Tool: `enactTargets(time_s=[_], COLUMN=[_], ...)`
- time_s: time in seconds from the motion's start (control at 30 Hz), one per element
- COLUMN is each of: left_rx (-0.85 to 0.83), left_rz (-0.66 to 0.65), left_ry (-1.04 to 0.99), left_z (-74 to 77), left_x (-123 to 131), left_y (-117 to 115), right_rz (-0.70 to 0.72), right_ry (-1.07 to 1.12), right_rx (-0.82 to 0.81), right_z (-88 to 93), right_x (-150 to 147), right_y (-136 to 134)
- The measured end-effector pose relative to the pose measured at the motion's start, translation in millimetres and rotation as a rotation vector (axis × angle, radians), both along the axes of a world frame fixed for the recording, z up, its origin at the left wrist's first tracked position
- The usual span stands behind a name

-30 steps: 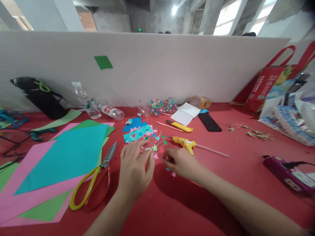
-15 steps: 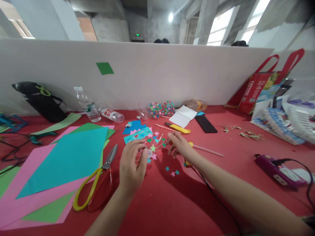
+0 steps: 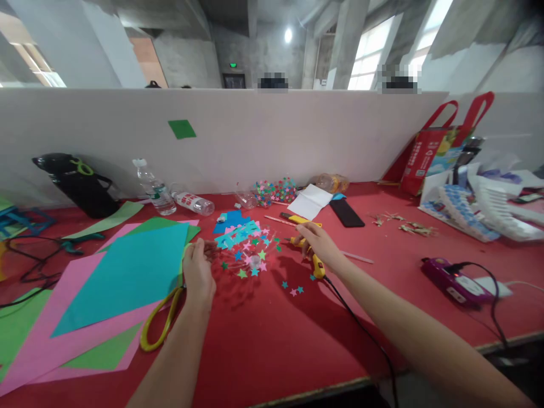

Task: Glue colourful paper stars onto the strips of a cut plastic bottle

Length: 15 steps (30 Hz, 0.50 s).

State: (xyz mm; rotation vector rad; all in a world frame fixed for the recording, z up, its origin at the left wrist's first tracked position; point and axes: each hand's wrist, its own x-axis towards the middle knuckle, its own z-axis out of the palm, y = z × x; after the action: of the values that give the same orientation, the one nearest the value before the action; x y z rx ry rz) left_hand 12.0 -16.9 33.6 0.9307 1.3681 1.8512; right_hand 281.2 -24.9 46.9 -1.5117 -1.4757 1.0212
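In the middle of the table sits a clear plastic piece with thin splayed strips, colourful paper stars (image 3: 262,255) at their tips. My left hand (image 3: 199,269) is just left of it, apart from it, fingers loosely stretched with nothing visible in them. Under that hand and wrist lie scissors with yellow handles (image 3: 158,328), their blades hidden. My right hand (image 3: 318,243) is closed from above around a yellow glue gun (image 3: 318,267), whose nozzle points left toward the stars. A few loose stars (image 3: 293,292) lie on the table below the gun.
Coloured paper sheets (image 3: 123,277) cover the left side. Along the white partition (image 3: 238,141) stand a black flask (image 3: 79,184), plastic bottles (image 3: 155,190) and another star-covered piece (image 3: 275,191). A cutter (image 3: 304,221), phone (image 3: 347,212) and purple power strip (image 3: 457,281) lie to the right. The gun's cord (image 3: 365,328) trails off the front edge.
My left hand has let go of the star-tipped plastic piece and moved left over the scissors. My right hand has come down onto the glue gun. The camera view has shifted slightly.
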Motion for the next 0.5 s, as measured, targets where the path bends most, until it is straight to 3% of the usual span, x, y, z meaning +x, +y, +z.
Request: enactTargets(time_s=[0.13,0.27,0.4,0.5], left_rx=[0.025,0.024,-0.046,-0.119], left_rz=[0.007,-0.029,-0.007,-0.009], left_ry=[0.044,0.093,0.116,0.127], left_z=[2.8,-3.1,-12.7,-17.2], left_x=[1.9,-0.7,-8.5,-13.4], left_y=[-2.9,-3.7,0.7,4.7], right_rz=[-0.046,-0.063,-0.070,-0.089], right_ry=[-0.249,-0.470,-0.577,-0.573], right_rx=[0.072,0.105,0.117,0.098], right_z=[-5.6,-20.7,-29.2,-22.0], right_x=[22.9,23.3,20.7,22.3], right_y=[-24.9,-48.6,-56.3,-53.4])
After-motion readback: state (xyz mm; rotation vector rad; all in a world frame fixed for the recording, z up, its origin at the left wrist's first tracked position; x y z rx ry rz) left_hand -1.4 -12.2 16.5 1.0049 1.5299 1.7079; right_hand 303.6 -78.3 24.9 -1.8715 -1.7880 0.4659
